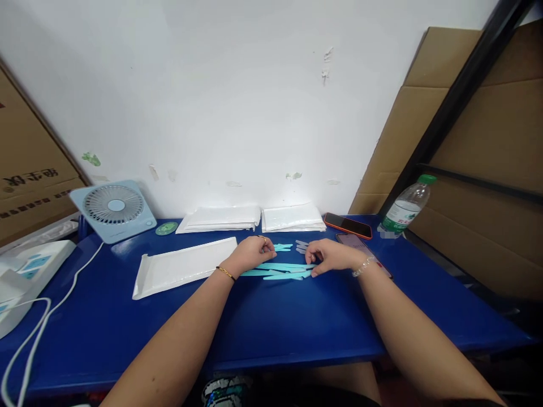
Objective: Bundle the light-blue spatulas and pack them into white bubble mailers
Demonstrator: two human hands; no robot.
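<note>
Several slim turquoise plastic sticks (286, 276) lie loosely side by side on the blue table, between my two hands. Curled over their left part is my left hand (253, 252), its fingers drawn together; whatever they may pinch is hidden. Just beyond those fingertips lies a small bunch of shorter turquoise pieces (283, 247). My right hand (333, 256) is closed, with thumb and fingers around the right ends of the long sticks. Several pale translucent pieces (301, 246) show beside its knuckles, partly covered by the hand.
A white padded envelope (182, 265) lies left of my left hand. Two stacks of white envelopes (220, 218) (292, 217) rest against the wall. Phones (348, 225) (360, 246) and a water bottle (405, 210) are at right; a fan (115, 209) and white cable (78, 277) at left.
</note>
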